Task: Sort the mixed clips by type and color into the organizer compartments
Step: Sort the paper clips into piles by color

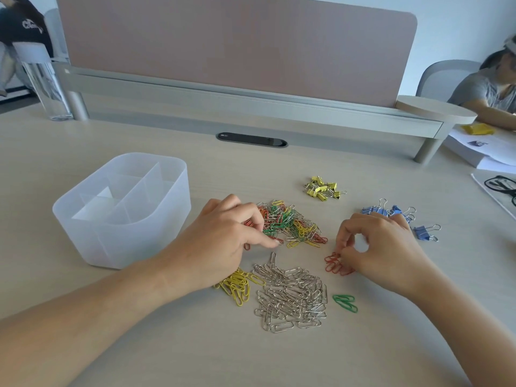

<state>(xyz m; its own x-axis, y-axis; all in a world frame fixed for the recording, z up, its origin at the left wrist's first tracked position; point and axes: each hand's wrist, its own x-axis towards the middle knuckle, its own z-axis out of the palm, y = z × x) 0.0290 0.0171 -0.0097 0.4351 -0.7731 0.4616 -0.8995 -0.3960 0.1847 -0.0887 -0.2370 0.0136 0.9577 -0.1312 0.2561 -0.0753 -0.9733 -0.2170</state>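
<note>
A mixed pile of coloured paper clips point(293, 226) lies mid-table. My left hand point(223, 236) rests at its left edge, index finger pressing a clip point(277, 241) onto the table. My right hand point(382, 247) hovers over a small red clip pile point(336, 265), fingers curled and pinching at it. Sorted heaps lie nearer me: yellow clips point(237, 286), silver clips point(293, 297), a few green clips point(345, 302). Yellow binder clips point(324, 188) and blue binder clips point(402, 216) lie farther back. The translucent organizer point(125, 236) stands at left.
A desk divider with a shelf point(251, 107) runs across the back. A clear bottle point(44, 79) stands at back left. Glasses point(499, 185) and papers point(480, 152) lie at the right edge, where another person sits.
</note>
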